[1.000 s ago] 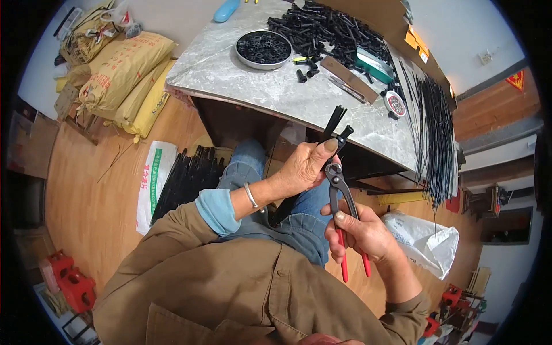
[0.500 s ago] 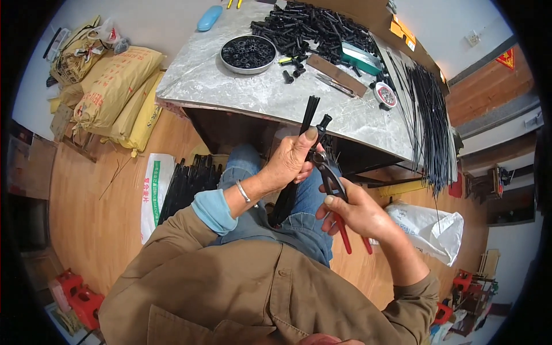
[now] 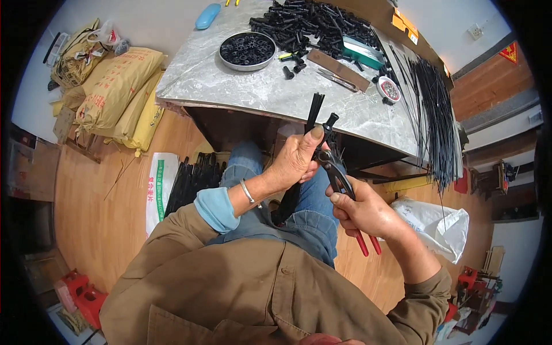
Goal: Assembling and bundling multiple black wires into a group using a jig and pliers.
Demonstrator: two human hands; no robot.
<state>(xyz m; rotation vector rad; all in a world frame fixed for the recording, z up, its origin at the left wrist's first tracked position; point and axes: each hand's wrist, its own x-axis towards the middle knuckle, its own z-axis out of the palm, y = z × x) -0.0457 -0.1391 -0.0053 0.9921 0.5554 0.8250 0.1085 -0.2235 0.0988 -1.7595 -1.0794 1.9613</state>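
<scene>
My left hand [image 3: 298, 158] is wrapped round a bundle of thin black rods [image 3: 315, 109], with the thumb pressed on a black tubular fitting [image 3: 330, 122]. The rods hang down between my knees below the fist. My right hand [image 3: 368, 208] grips end-cutting pincers [image 3: 345, 187] with dark metal arms and red handle ends. Their head lies against the lower part of the fitting beside my left fingers; what the jaws hold is partly hidden. Ahead on the table [image 3: 230, 92] stands a round tray of small black rings [image 3: 271, 49], before a heap of black fittings [image 3: 322, 23].
Long black rods [image 3: 432, 123] overhang the table's right edge. On the top are a wooden strip [image 3: 339, 70], tweezers [image 3: 336, 79], a green-and-clear box [image 3: 363, 53] and a small white bowl [image 3: 388, 89]. Sacks [image 3: 123, 86] are stacked left; a white bag [image 3: 434, 227] lies right.
The pincers' handles have come closer together as my right hand squeezed. Both hands have shifted slightly to the right, the right hand more so, with the fitting still held.
</scene>
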